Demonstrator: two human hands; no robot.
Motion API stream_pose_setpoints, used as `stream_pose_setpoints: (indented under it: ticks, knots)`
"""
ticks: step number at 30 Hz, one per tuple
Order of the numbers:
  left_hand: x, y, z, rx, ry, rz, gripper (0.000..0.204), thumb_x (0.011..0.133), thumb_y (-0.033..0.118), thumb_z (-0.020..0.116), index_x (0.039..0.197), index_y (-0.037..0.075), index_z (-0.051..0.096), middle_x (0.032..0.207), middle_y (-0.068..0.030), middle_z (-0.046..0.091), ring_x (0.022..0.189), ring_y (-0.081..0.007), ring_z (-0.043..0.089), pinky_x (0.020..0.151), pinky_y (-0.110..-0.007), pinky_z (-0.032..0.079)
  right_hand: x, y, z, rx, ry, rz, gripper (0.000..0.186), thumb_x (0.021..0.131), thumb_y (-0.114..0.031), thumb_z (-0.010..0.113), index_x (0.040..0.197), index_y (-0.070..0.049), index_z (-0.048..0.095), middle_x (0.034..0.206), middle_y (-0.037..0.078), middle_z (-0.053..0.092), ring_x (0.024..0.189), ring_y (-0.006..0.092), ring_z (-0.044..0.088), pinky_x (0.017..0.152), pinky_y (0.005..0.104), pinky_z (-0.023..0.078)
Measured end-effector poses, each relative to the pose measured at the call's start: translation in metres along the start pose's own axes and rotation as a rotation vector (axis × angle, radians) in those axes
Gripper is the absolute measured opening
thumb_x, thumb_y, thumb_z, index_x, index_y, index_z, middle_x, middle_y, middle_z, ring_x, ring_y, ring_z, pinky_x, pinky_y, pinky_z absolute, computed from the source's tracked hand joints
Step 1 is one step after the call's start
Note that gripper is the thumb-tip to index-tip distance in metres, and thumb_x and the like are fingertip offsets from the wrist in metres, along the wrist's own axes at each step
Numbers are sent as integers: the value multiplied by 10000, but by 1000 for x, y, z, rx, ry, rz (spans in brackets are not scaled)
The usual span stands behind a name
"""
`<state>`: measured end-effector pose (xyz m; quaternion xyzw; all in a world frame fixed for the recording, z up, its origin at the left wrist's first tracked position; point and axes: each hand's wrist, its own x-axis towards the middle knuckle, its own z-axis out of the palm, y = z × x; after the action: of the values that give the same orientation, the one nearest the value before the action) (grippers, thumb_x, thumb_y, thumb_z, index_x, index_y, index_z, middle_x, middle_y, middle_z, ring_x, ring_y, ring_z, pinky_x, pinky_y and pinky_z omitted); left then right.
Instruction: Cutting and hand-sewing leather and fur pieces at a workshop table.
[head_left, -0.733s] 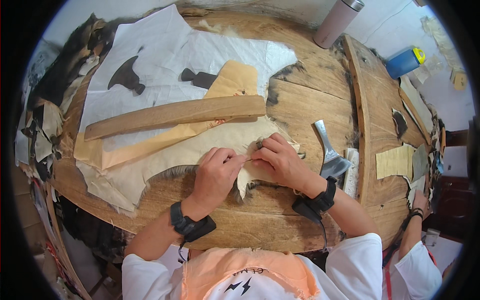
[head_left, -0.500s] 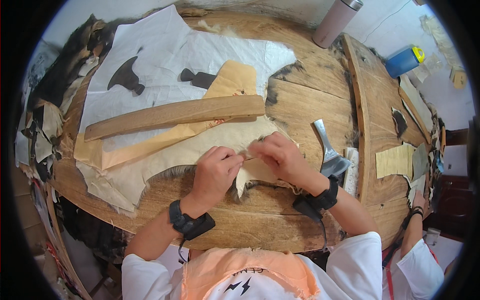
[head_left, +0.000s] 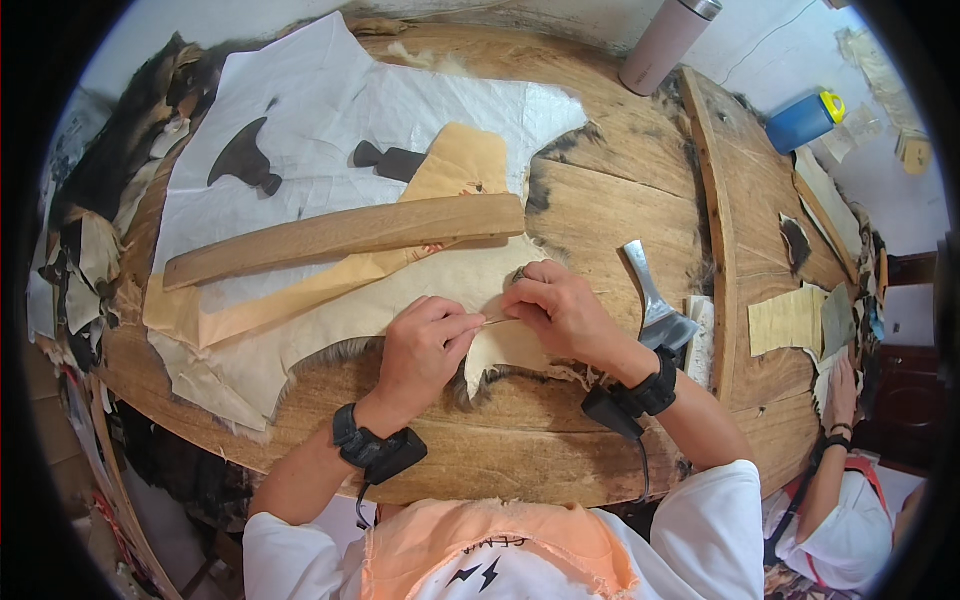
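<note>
A cream hide (head_left: 400,288), with grey-brown fur showing along its near edge, lies skin side up on the wooden table. My left hand (head_left: 428,345) is closed in a pinch on the hide's edge near a narrow flap. Close to its fingertips, my right hand (head_left: 562,310) is closed too, thumb against forefinger. A thin line shows between the two hands, too fine to name. Something dark sits round a finger of the right hand, perhaps a ring or thimble. Beyond the hands, a wooden bar (head_left: 345,240) rests over a tan paper pattern (head_left: 465,160) and the hide.
A white sheet (head_left: 310,100) bears dark flat shapes. Right of my hands lie a flared steel blade (head_left: 650,285) and a white block (head_left: 700,340). A raised wooden strip (head_left: 712,200) crosses the table; a pink flask (head_left: 668,45) stands behind. At right, another person's hand (head_left: 842,392) touches hide pieces.
My right hand has come in slightly and its fingers, blurred before, are now sharp. My left hand stays nearly in place. The other person's hand has moved up over the pieces at right.
</note>
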<state>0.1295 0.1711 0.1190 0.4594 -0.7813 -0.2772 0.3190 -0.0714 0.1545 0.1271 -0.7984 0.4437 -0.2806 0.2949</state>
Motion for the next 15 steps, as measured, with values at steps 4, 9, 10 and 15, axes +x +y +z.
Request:
stream_pose_setpoints:
  ticks: [4,9,10,15]
  knots:
    - [1,1,0,-2,19,17,122,691,17,682,806,58,685,763,-70,595,721,-241,576,631,-331,477,2,1,-1,0,-14,-4,87,731,-40,636,812,-71,646,737,87,545,759,287,540,658,369,449]
    - [1,1,-1,-4,0,-3,130,693,16,681,817,56,681,773,-73,601,728,-243,577,640,-333,477,1,0,-1,0,-14,-1,89,730,-35,638,812,-70,641,739,90,542,763,290,540,660,371,449]
    - [0,1,-1,1,14,15,130,693,16,681,817,56,681,773,-73,601,728,-243,577,640,-333,477,1,0,-1,-6,-21,-13,79,737,-45,635,812,-68,639,742,88,539,766,288,537,661,369,447]
    - [2,1,-3,14,-22,11,111,708,29,669,817,52,673,824,-74,628,741,-239,580,641,-323,479,7,-3,-3,-70,-71,-25,67,759,-68,606,826,-63,615,755,74,531,777,278,524,673,355,441]
